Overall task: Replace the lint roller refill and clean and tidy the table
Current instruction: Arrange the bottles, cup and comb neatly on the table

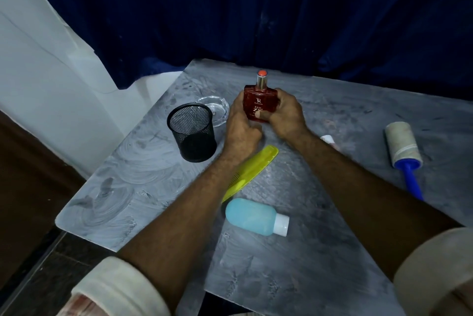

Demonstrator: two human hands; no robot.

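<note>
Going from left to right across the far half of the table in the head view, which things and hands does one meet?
Black mesh cup → left hand → red perfume bottle → right hand → lint roller.

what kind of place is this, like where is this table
Likely a dressing table in a home, not certain: there is a red perfume bottle, a yellow comb and a lint roller at the grey table, and a dark blue curtain hangs behind it.
</note>
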